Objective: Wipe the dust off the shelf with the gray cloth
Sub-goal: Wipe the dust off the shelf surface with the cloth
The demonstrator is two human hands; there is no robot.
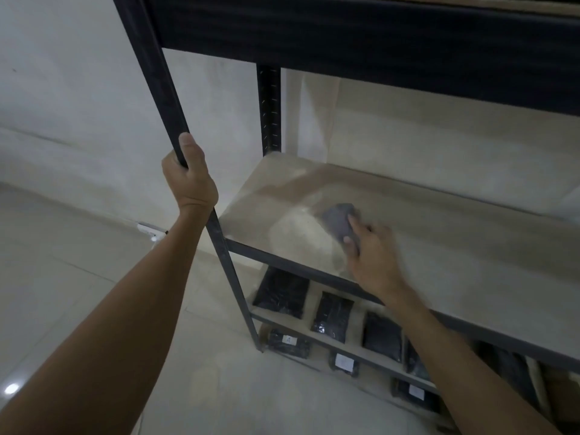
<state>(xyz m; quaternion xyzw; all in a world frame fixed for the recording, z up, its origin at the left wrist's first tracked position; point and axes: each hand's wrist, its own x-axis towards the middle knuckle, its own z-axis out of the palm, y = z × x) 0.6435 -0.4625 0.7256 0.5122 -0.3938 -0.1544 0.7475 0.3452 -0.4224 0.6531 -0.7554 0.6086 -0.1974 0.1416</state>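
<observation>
A beige shelf board (439,233) sits in a black metal rack. A pale patch of dust (298,230) lies near its front left corner. My right hand (373,255) presses a folded gray cloth (340,219) flat on the board just right of the dust patch; hand and cloth are motion-blurred. My left hand (188,177) is wrapped around the rack's front left upright post (169,89), well left of the cloth.
A dark upper shelf beam (376,36) hangs over the board. Lower shelves hold several black wrapped packages (332,315), some with white labels. A rear upright (269,108) stands at the back left. White wall and pale tiled floor (62,277) lie to the left.
</observation>
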